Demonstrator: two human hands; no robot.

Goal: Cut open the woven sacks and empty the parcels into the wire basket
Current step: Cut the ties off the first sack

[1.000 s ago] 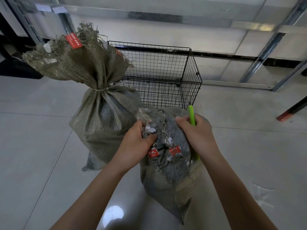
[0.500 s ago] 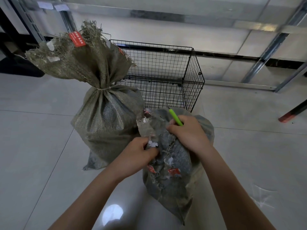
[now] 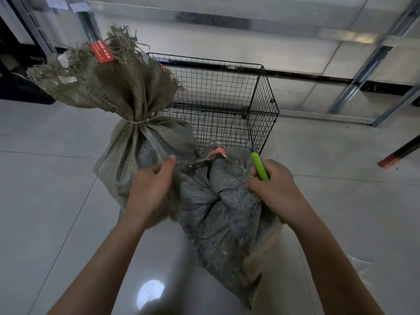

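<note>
A grey woven sack [image 3: 218, 214] lies on the floor in front of me, its frayed mouth with a red label pointing toward the black wire basket [image 3: 263, 103]. My left hand [image 3: 150, 189] grips the left side of the sack's mouth. My right hand [image 3: 277, 189] grips a green-handled cutter [image 3: 260, 167] and also clutches the sack's right side. A second, taller woven sack [image 3: 136, 142] stands tied with string at the neck to the left, its frayed top bearing a red label. No parcels show in the basket.
Glossy light floor tiles [image 3: 45, 201] surround the sacks. Metal shelving posts [image 3: 354, 87] run along the wall behind the basket. A dark leg with a red foot [image 3: 395, 155] sits at the right. A dark object [image 3: 20, 89] lies far left.
My hands have spread apart, pulling the near sack's mouth wider. The left hand moved up and left along the rim; the right hand with the cutter shifted right.
</note>
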